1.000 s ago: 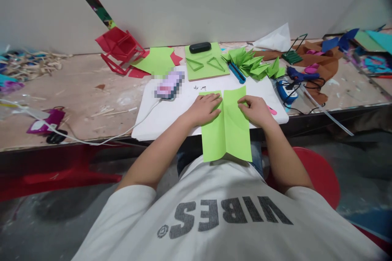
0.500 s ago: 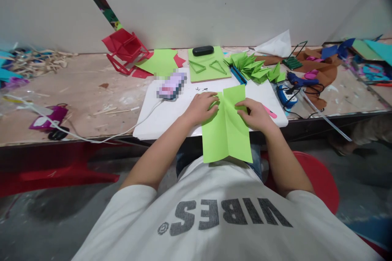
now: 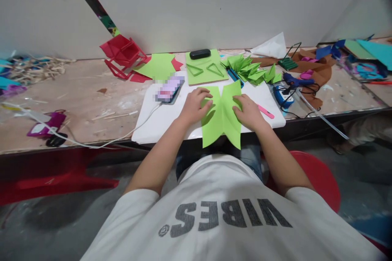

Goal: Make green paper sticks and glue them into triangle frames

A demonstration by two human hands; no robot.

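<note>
A light green sheet of paper (image 3: 223, 118) with a centre crease lies on the white board (image 3: 159, 118) and hangs over the table's front edge. My left hand (image 3: 195, 105) grips its left half with bent fingers. My right hand (image 3: 247, 110) pinches its right half. Both sides of the sheet are lifted and drawn in toward the crease, so it looks like a butterfly shape.
Behind the sheet lie a phone (image 3: 169, 89) on a white cable, a green mat (image 3: 206, 68) with a black case, folded green paper pieces (image 3: 251, 69), a blue glue gun (image 3: 292, 79), a pink cutter (image 3: 266, 111) and a red model chair (image 3: 122, 55). A red stool (image 3: 315, 175) stands at my right.
The flat creased sheet has been gathered by both hands: its sides are folded inward and its lower edge has risen. My hands have closed on the paper.
</note>
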